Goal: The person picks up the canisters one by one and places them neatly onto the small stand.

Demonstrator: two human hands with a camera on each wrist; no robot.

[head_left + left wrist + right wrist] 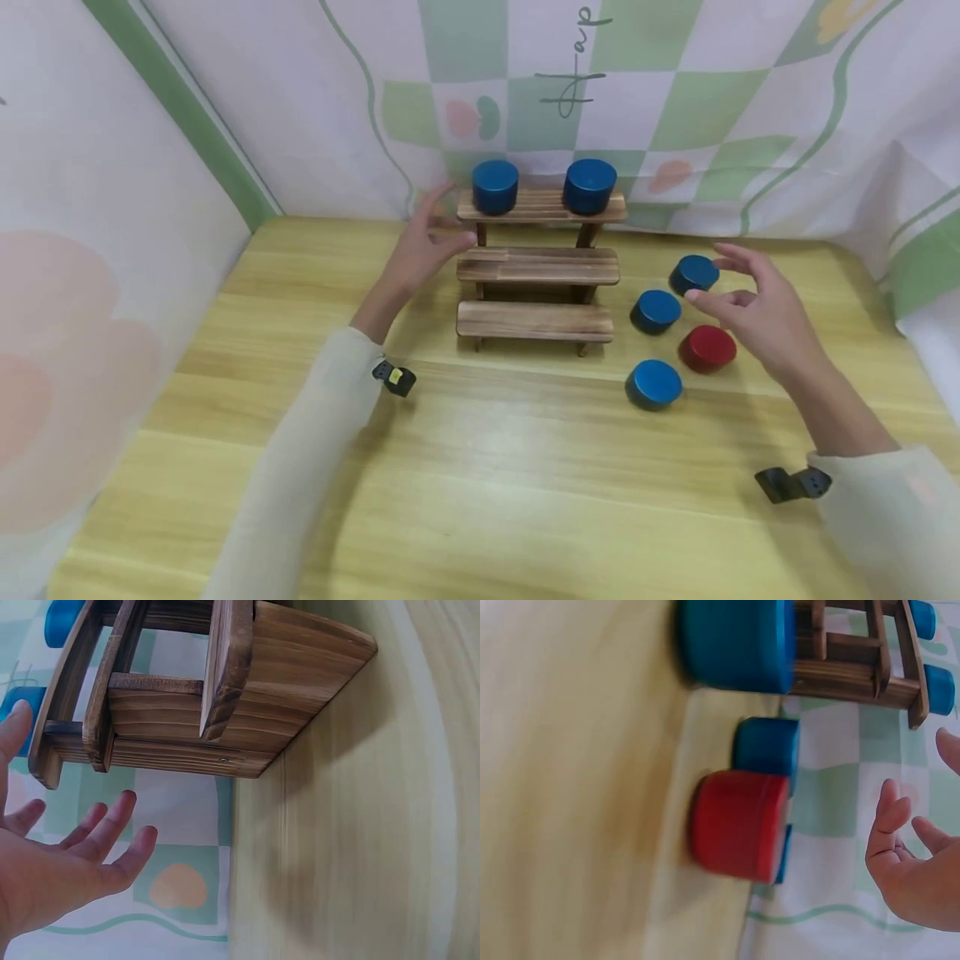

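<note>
A three-tier wooden stand [536,265] carries two round blue tins on its top tier, one at the left [495,187] and one at the right [590,187]. My left hand [423,250] is spread beside the stand's left end, fingers apart and holding nothing; in the left wrist view the hand [67,862] has a gap between thumb and fingers. My right hand [765,317] hovers over the table with thumb and fingers parted, right by the rear blue tin [694,275]. In the right wrist view a red tin [739,825] is left of the hand.
On the table right of the stand lie another blue tin [656,312], the red tin [707,348] and a front blue tin [654,384]. A checked curtain [540,108] hangs behind the stand, and a white cloth [82,292] rises along the left side.
</note>
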